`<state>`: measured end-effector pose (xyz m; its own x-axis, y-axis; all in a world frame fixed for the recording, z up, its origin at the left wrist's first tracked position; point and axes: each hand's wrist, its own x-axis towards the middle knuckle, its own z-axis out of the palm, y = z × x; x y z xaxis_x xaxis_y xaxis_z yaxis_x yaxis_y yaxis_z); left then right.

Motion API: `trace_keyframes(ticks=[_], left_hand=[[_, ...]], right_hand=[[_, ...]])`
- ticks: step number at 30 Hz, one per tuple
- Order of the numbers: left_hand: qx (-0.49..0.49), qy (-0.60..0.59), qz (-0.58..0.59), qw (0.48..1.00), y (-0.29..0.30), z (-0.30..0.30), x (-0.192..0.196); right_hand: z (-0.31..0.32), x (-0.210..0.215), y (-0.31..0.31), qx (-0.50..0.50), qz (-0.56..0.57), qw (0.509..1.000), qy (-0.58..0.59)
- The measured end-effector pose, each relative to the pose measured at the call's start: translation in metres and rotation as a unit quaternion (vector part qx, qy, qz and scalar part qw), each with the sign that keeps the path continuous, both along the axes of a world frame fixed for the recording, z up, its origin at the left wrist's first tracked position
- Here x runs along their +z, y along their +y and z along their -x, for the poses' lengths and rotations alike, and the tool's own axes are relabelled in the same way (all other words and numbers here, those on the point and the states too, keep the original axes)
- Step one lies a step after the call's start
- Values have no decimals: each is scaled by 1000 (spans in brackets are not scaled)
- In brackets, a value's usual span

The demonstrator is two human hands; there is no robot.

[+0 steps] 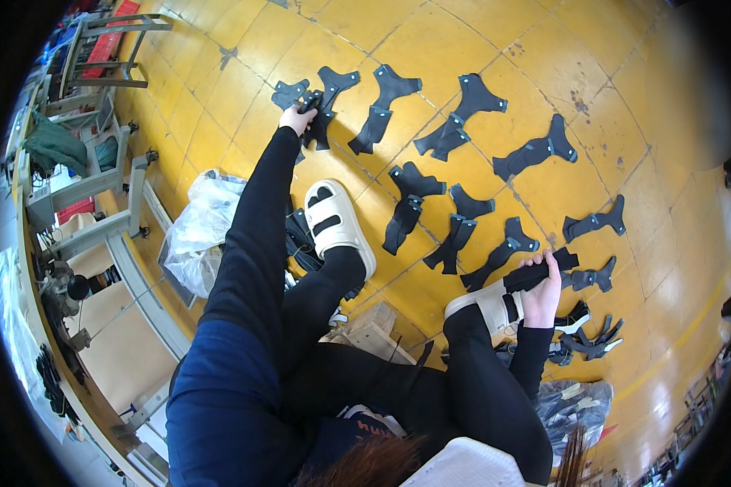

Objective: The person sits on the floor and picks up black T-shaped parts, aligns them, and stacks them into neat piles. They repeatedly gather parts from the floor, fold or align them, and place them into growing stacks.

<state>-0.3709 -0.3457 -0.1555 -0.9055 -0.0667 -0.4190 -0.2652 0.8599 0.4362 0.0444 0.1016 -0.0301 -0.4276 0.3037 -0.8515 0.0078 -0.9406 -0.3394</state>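
My left hand reaches out to the far left of the floor. Its fingers are closed on a dark fabric strip over a small pile of similar pieces. Beside it lies a dark Y-shaped piece with a small pale tag. My right hand, close to my right shoe, grips black fabric strips that stick out past the fingers. Between the hands, several groups of Y-shaped pieces with strips, such as one group, are spread in rows. What the left palm covers is hidden.
White sandals are on my feet on the yellow tiled floor. A clear plastic bag and a metal-framed workbench stand at left. Near my right leg lie buckled black straps and a plastic bag. A wooden block sits below.
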Motion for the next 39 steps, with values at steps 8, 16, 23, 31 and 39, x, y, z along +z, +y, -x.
trace_keyframes(ticks=[8, 16, 23, 31, 39], left_hand=[[105, -28, 69, 992, 39, -10, -10], [33, -2, 57, 998, 34, -9, -3], [-84, 121, 44, 988, 34, -21, 9], [-58, -6, 42, 997, 44, -10, 21], [216, -8, -367, 905, 14, 7, 18]], right_hand=[[-2, 1, 1, -2, -16, 1000, -12], [-2, -3, -2, -1, -4, 1000, -4], [-1, -1, -1, -3, -2, 1000, -4], [0, 2, 2, -1, -13, 1000, -17], [-2, 5, 4, -8, -6, 1000, -17]])
